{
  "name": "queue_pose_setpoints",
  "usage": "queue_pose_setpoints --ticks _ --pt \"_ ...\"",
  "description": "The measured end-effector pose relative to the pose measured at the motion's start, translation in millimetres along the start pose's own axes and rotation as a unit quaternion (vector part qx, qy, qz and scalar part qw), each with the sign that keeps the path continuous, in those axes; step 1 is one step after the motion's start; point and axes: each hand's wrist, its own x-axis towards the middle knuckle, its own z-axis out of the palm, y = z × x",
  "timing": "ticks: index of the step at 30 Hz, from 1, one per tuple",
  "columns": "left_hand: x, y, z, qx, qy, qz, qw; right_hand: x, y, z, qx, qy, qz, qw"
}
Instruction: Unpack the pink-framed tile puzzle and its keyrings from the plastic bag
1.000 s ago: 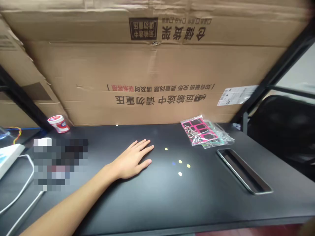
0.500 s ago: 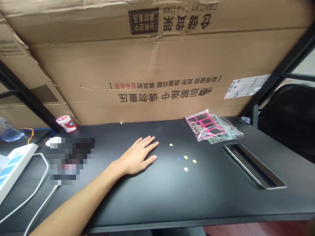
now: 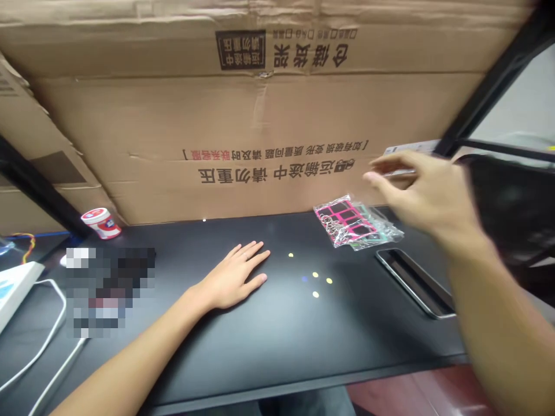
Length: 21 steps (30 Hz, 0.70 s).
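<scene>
- Fingers point(image 3: 396, 158) of the right hand point(image 3: 437, 199) are bent, thumb and forefinger parted by a gap, gripping nothing that shows; that hand, slightly blurred, hangs in the air to the right of the clear plastic packet point(image 3: 344, 226).
- Fingers of the left hand point(image 3: 232, 280) lie spread and straight, palm down on the black desk point(image 3: 260, 352), well to the left of the packet, with no visible object in their hold; a band point(image 3: 245, 256) circles one of them.
- Packet itself, with a pink frame point(image 3: 340, 208) and metal rings point(image 3: 330, 224) inside, lies on the desk, overlapping a green-edged packet point(image 3: 384, 232) at its right.
- Dark phone-like slab point(image 3: 420, 283) with a pale rim: in front of the packet and rightward, partly hidden by the right forearm point(image 3: 481, 277).
- Four pale yellow spots point(image 3: 315, 274) and a faint blue spot point(image 3: 304, 279): left of the packet and nearer the front.
- Printed cardboard point(image 3: 243, 115): standing just behind the packet.
- Red-and-white tub point(image 3: 100, 223): far left of the packet.
- White power strip point(image 3: 17, 289) and white cable point(image 3: 50, 338): farther left and forward of the packet.
</scene>
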Motion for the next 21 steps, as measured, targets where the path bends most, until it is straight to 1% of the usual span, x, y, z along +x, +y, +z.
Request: queue_pose_setpoints --ticks 2,3,4,5,7,10,12,15,17,18,19,21 --pt "0 -1 -0.3 -0.002 0.0 0.0 1.0 15 23 18 -0.076 -0.087 0.035 0.993" --pt "0 -2 -0.2 -0.003 0.001 0.0 1.0 21 36 28 -0.118 -0.132 0.065 0.982" --pt "0 -3 0.1 -0.005 0.003 0.001 1.0 25 49 38 -0.145 -0.162 0.105 0.97" --pt "-1 -4 0.5 -0.007 0.006 0.003 1.0 28 60 47 -0.158 -0.179 0.139 0.961" --pt "0 -5 1.4 -0.011 0.014 0.009 1.0 31 77 60 -0.167 -0.19 0.185 0.95" --pt "0 -7 2.1 -0.012 0.016 0.013 1.0 35 86 71 -0.135 -0.206 0.203 0.948" --pt "0 -7 1.9 -0.012 0.016 0.013 1.0 38 84 73 -0.105 -0.214 0.189 0.953" --pt "-1 -5 1.5 -0.019 0.02 0.013 1.0 42 71 72 -0.058 -0.22 0.151 0.962" --pt "-1 -5 1.9 -0.037 0.032 0.007 0.999 42 56 71 0.039 -0.228 0.122 0.965" --pt "-1 -6 2.3 -0.053 0.044 -0.001 0.998 41 46 71 0.111 -0.231 0.106 0.961" --pt "-1 -7 3.0 -0.073 0.058 -0.014 0.996 39 34 72 0.196 -0.234 0.091 0.948" --pt "1 -9 4.3 -0.123 0.09 -0.053 0.987 32 8 78 0.333 -0.239 0.069 0.909"
